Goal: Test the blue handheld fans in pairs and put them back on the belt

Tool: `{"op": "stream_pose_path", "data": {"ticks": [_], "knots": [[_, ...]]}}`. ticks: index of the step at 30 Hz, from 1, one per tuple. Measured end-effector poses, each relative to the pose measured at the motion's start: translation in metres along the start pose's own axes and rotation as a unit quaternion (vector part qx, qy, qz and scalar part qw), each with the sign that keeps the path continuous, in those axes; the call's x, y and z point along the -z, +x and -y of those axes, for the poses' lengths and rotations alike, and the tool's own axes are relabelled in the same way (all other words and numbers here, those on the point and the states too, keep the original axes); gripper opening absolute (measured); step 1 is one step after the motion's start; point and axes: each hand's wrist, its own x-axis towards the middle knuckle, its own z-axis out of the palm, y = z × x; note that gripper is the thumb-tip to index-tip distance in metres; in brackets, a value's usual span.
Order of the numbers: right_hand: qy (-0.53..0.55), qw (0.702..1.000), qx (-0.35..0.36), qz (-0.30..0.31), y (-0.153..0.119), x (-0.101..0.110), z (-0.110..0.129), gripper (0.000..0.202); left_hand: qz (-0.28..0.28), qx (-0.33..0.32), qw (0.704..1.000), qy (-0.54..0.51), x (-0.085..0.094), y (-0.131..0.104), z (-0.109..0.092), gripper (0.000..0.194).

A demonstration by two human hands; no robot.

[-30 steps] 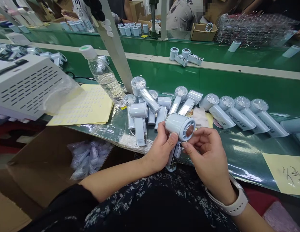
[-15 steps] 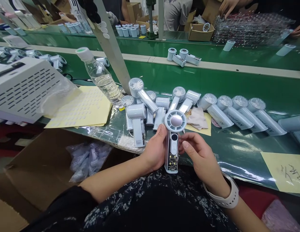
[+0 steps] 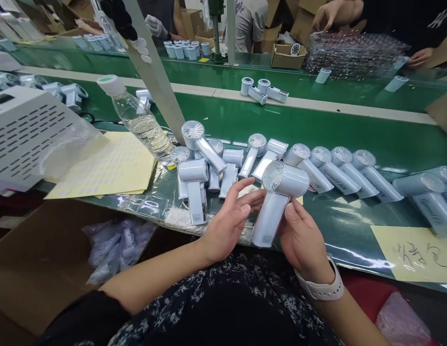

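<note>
A pale blue handheld fan (image 3: 272, 218) is in front of me, its round head up and its plain handle side towards me. My right hand (image 3: 305, 238) grips the handle from the right, thumb against its edge. To the left of the handle, my left hand (image 3: 227, 221) has its fingers apart; its fingertips reach close to the fan, and whether they touch it I cannot tell. Beyond my left hand lies a jumbled group of similar fans (image 3: 193, 170). On the right, a row of fans (image 3: 337, 170) lies side by side, some with "Speed FAN" lettering.
A water bottle (image 3: 139, 122) leans near a slanted post (image 3: 156, 72). Sticker sheets (image 3: 108, 166) lie beside a white slotted machine (image 3: 46, 139). A handwritten yellow paper (image 3: 414, 252) is at right. Across the green belt (image 3: 353, 129), co-workers' hands (image 3: 329, 14) handle bubble-wrap bags (image 3: 353, 53).
The fan has turned from its button and circuit side to its plain side. It passed from my left hand's grip into my right hand, and my left fingers have spread. The view shifted slightly.
</note>
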Motion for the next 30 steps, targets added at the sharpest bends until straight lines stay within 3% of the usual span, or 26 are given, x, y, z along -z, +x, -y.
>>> {"op": "stream_pose_path", "data": {"ticks": [3,6,9,12,19,25,30], "knots": [[0.065,0.997,-0.040,0.000,-0.001,-0.005,0.010,0.031,0.007,-0.019,0.999,0.026,0.006,0.005,0.002,0.042],[0.122,0.987,-0.088,0.049,-0.001,-0.008,0.017,0.024,0.004,-0.065,0.995,0.078,0.016,0.010,0.008,0.034],[0.177,0.960,-0.166,0.138,0.000,-0.008,0.020,0.040,-0.008,-0.073,0.985,0.154,0.024,0.011,0.016,0.026],[0.198,0.940,-0.194,0.197,0.001,-0.005,0.018,0.051,-0.006,-0.034,0.972,0.234,0.027,0.009,0.022,0.022],[0.125,0.941,-0.206,0.238,-0.001,0.000,0.019,0.065,0.006,0.001,0.967,0.255,0.028,0.006,0.023,0.024],[0.193,0.920,-0.164,0.301,-0.003,0.002,0.016,0.057,0.015,0.007,0.956,0.292,0.028,0.006,0.022,0.024],[0.092,0.960,-0.088,0.247,0.006,0.002,0.019,0.045,0.041,0.000,0.931,0.362,0.028,0.006,0.019,0.019]]}}
